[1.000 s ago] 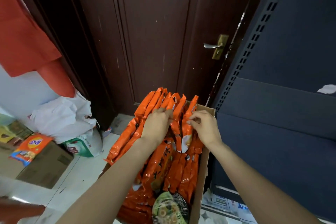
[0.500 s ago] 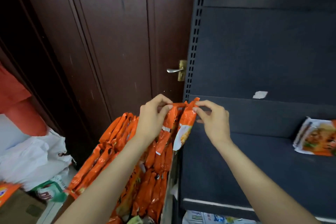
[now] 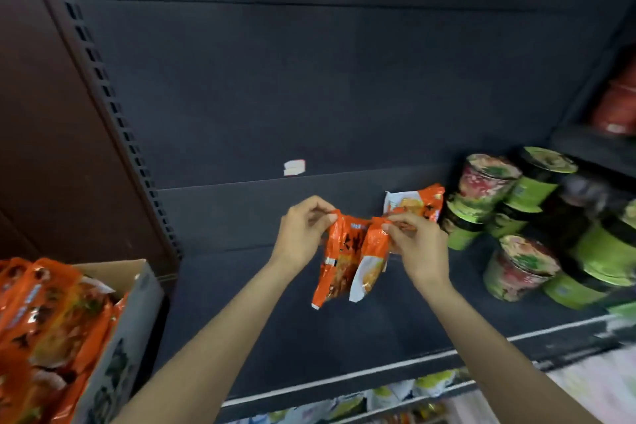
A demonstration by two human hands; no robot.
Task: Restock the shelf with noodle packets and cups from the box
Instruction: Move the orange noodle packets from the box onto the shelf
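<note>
**Two noodle packets carried to the shelf, both hands pinching the top seams**

The dark shelf (image 3: 344, 337) fills most of the view, its board bare on the left and middle. At its right end stand green-banded noodle cups (image 3: 509, 203), stacked in two tiers. The cardboard box (image 3: 134, 313) sits at lower left, beside the shelf's end upright, and is full of orange packets standing on edge. One orange packet (image 3: 414, 205) already leans against the back panel just left of the cups. Two held packets (image 3: 351, 258) hang above the middle of the board, long axes roughly vertical, top seams up and lower ends free. The left hand (image 3: 303, 234) pinches the top seam of the left packet; the right hand (image 3: 418, 244) pinches the top of the right one, fingers curled, so each hand is clamped on its own packet. Both forearms reach up and forward from the bottom edge, wrists level, hands close together. The leaning packet lies just behind and right of the right hand, which is the nearer; the likely next placement is beside it, packets set upright
</note>
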